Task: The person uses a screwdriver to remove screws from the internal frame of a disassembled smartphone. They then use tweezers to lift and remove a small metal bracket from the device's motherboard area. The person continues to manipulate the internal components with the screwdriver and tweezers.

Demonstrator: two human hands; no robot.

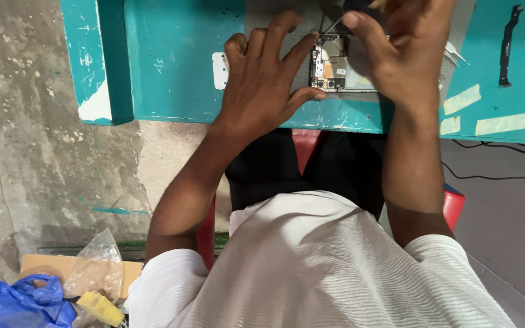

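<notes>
Fingers, left hand [262, 82]: spread flat, pinning opened phone [335, 64] on teal worktop [171, 61]
Fingers, right hand [405, 51]: pinched around thin metal tool [334, 24]
Risk: tool tip could slip and scratch the exposed circuit board

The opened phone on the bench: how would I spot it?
Find the teal workbench. Near its front edge, between the left hand and right hand, lies the opened phone, the only thing there showing bare metal parts and circuitry.
</notes>
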